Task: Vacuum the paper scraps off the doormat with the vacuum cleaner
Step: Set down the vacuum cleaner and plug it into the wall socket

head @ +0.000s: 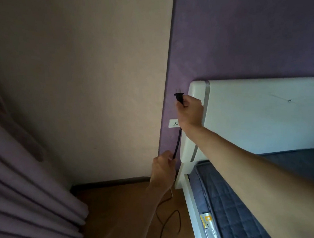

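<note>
My right hand [189, 112] pinches a black power plug [179, 97] with its two metal prongs pointing up, held a little above a white wall socket [173, 123] on the purple wall. The hand partly covers the socket. The plug's black cord [177, 142] runs down to my left hand [163, 168], which grips it lower, near the bed's corner. More cord [168, 220] loops on the wooden floor below. The vacuum cleaner, the doormat and the paper scraps are out of view.
A white headboard [268, 113] stands against the purple wall at right, with a bed and grey-blue quilted mattress [239, 207] below it. Pleated curtains [23, 181] hang at left. A beige wall [81, 88] meets a dark skirting board [110, 182] and wooden floor [123, 209].
</note>
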`<state>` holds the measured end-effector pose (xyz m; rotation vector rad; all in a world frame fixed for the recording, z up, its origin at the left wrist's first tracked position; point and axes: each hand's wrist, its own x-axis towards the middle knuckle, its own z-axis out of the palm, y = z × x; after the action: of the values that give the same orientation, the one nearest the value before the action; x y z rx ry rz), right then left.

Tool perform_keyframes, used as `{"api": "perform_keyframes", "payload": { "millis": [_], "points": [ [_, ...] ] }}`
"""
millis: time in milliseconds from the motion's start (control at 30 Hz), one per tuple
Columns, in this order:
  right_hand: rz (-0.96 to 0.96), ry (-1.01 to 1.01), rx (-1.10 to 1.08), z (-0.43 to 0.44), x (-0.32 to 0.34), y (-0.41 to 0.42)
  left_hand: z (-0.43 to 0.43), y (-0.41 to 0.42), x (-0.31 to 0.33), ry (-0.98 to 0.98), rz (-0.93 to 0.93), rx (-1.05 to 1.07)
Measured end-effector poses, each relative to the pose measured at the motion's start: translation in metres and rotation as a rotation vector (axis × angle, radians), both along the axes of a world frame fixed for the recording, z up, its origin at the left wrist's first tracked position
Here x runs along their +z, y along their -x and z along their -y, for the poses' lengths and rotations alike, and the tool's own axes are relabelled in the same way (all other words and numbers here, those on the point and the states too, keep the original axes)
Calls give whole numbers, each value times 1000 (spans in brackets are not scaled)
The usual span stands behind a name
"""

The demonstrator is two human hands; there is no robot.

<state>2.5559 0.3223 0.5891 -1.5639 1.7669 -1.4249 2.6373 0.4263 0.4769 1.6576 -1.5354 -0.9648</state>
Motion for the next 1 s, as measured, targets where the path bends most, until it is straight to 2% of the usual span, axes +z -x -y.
{"api": "perform_keyframes", "payload": {
  "millis": [167, 533, 733, 1000],
  "points": [
    [102, -9, -68, 6, -5, 0, 13, -9, -10, 10, -18, -11],
    [-15, -80, -169, 26, -59, 10, 28, -17, -55, -20, -67, -65],
    [-52, -138, -175, 54, -107, 23, 47, -3, -100, -72, -92, -99],
    [-139, -250, -93, 114, -197, 39, 84, 26, -172, -131, -110, -36]
  ]
}}
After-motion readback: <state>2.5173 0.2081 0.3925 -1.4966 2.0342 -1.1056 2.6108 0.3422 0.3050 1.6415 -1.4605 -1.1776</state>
